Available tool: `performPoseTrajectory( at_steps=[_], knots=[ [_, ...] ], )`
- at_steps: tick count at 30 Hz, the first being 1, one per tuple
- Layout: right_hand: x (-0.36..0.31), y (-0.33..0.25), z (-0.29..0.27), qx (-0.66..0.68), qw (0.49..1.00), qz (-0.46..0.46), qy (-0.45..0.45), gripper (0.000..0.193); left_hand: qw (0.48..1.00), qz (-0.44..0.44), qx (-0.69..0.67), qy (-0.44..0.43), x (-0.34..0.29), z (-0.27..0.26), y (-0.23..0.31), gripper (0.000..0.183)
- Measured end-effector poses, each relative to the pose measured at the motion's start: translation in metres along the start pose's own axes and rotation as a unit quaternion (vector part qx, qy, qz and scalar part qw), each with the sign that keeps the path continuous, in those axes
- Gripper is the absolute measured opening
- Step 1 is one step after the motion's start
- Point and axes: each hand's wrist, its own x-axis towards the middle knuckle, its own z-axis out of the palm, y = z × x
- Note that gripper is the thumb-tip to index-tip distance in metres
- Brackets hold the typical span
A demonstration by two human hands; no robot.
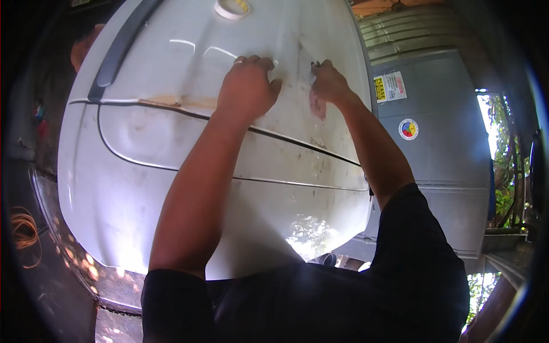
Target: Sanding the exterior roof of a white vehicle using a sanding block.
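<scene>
Both my arms reach across a large white vehicle body panel (171,128) with a dark curved seam. My left hand (250,86) rests on the panel above the seam, its thumb apart from its fingers and nothing visible in it. To its right my right hand (330,83) is closed, fingertips together at a small dark thing (315,67) against the panel; I cannot make out what it is. Just below that hand shows a pinkish patch (317,107) on the paint, with dark specks and smudges around. A brownish stain (171,102) runs along the seam on the left.
A round white container or ring (232,8) sits on the panel's far part. Dark trim (117,54) edges the left. On the right stands a grey metal cabinet (440,148) with stickers. A coiled orange cord (24,234) lies at the left.
</scene>
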Motion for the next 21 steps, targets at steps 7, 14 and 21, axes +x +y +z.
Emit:
performPoseTrajectory(
  at_steps=[7, 14, 21],
  knots=[
    [-0.015, 0.011, 0.008, -0.053, 0.997, -0.05, 0.037, 0.047, 1.0, -0.021, -0.005, -0.022, -0.002, -0.001, 0.004, 0.041],
    [-0.038, -0.014, 0.015, -0.063, 0.995, -0.044, 0.063, 0.054, 1.0, -0.007, -0.001, 0.024, 0.001, 0.003, 0.002, 0.034],
    [-0.03, -0.004, 0.032, -0.068, 0.996, -0.052, 0.039, 0.06, 0.999, -0.043, -0.01, -0.023, 0.001, -0.004, 0.002, 0.04]
  ],
)
